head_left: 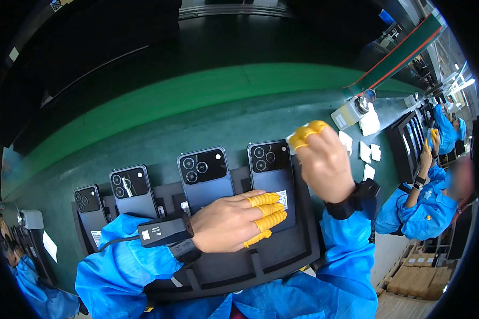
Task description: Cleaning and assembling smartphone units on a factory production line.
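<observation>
Left hand (pixel 229 223) lies flat, palm down, on the rightmost phone (pixel 273 181) in a black foam tray (pixel 282 255) at the near edge of the green bench (pixel 143 138) — fingers (pixel 266 210) capped in yellow finger cots, spread loosely and pressing on the phone's lower back, not curled around anything. A black device (pixel 165 230) with a cable is strapped to that wrist. Right hand (pixel 324 162) is raised above the tray's right end, near the phone's top right corner; its capped fingertips (pixel 307 130) are pinched narrow together — cannot tell if anything sits between them. A black wristband (pixel 354 199) is on that wrist. Four dark blue phones lie face down in the tray in a row, camera ends toward the far edge: the second from right (pixel 205 178) just left of the held one, then a third (pixel 132 191), then the leftmost (pixel 90 210). Toward the bench's right end sit white paper slips (pixel 370 151) and a small pale dispenser-like unit (pixel 351 111). Beyond them another worker in a blue coat (pixel 423 204) handles things at a dark tray (pixel 407 143).
</observation>
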`<move>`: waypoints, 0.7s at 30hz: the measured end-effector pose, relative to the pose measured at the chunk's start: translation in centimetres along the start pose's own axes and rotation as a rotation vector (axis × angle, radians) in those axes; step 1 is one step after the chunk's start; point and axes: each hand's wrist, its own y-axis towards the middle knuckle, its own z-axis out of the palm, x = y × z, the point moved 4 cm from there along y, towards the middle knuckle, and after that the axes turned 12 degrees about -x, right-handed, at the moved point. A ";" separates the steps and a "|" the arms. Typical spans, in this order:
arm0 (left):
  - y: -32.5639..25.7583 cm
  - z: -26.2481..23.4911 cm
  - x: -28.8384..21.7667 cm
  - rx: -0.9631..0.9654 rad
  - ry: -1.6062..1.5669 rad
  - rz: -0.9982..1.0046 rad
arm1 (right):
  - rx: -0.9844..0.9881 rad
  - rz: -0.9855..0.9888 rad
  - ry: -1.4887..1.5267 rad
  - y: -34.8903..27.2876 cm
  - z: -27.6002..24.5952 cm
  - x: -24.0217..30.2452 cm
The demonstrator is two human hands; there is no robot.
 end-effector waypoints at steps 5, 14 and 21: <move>0.1 0.0 0.0 0.016 0.037 0.011 | -0.053 0.168 0.021 -0.2 -1.6 -0.4; 0.3 -0.3 -0.2 0.026 0.065 0.016 | -0.134 -0.063 0.247 -0.7 -0.5 2.9; 0.3 -0.2 -0.2 0.014 0.008 -0.001 | -0.062 0.032 0.062 -1.2 -0.7 0.4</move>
